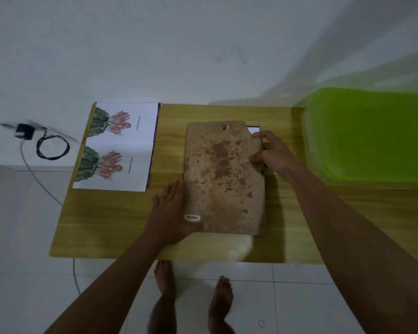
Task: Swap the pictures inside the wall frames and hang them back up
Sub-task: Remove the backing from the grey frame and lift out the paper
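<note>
We log stained brown backing board, wooden counter centre; left hand flat, fingers straight, at its left edge; right hand fingers clamp right edge.

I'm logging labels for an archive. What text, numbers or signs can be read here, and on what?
Nothing is legible.
Captions on the printed sheet, one beside each cactus picture: too blurred to read.
Pale sticker on the backing board, near corner: too small to read.

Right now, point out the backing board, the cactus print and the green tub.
backing board (pixel 223 179), head view, middle of its face
cactus print (pixel 121 145), head view, white centre
green tub (pixel 372 133), head view, its top
</note>
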A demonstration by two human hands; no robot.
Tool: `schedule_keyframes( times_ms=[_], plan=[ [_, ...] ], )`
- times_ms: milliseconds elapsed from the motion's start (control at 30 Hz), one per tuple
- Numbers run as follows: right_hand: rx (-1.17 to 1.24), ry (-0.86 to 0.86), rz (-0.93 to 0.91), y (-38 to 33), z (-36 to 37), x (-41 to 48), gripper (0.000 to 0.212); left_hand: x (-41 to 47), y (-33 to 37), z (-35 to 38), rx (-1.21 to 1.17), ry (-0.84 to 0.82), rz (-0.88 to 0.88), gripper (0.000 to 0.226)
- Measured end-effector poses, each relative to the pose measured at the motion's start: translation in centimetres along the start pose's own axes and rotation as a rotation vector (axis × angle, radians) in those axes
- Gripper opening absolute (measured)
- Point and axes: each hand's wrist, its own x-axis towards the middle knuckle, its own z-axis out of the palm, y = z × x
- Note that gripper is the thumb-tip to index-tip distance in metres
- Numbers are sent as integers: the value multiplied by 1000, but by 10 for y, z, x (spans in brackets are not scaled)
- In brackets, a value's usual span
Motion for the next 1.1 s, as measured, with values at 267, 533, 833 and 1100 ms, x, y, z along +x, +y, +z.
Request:
schedule_keyframes(
  times_ms=[267,533,833,1100],
  plan=[
    [126,54,-74,12,2,-6,55,1,-2,-4,5,-39,-18,147],
    [-82,-86,-124,3,-7,-5,58,0,-4,-5,14,-38,-14,152],
    [45,-54,-61,2,-16,1,52,1,0,-3,-52,-9,-24,151],
    [232,-33,-5,8,-21,-2,53,9,11,-20,-252,203,-77,74]
  ],
)
